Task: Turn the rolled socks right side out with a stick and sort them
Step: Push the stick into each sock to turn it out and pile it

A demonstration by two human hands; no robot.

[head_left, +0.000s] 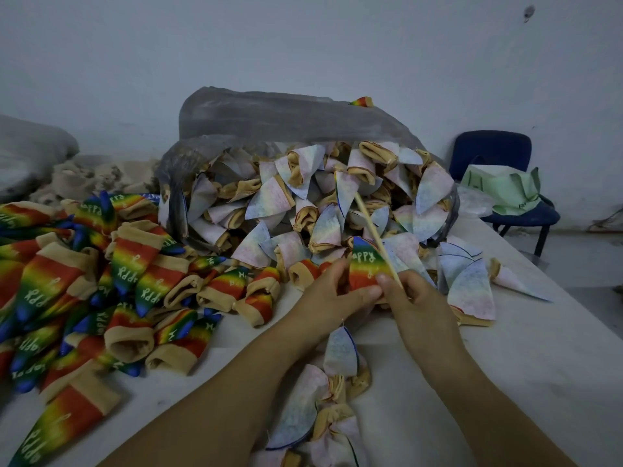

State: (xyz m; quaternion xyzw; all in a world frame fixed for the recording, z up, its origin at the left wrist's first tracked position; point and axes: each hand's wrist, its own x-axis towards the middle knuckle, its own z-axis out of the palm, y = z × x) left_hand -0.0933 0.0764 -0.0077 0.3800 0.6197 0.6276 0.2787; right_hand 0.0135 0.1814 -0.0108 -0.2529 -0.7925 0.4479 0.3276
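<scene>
Pale inside-out socks lie on the white worktop below the left hand and right hand. Finished rainbow socks heap to their left, with a blue chair beyond right. Raised together, the left hand pinches one rainbow sock and the right hand grips the stick against it.

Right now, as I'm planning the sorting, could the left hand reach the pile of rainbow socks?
Probably yes: the rainbow pile lies beside the left hand with nothing between, though that hand grips a sock.

Both forearms show bare along their whole visible length; the left hand and the right hand are bare as well; the visible nails are short and plain.
</scene>
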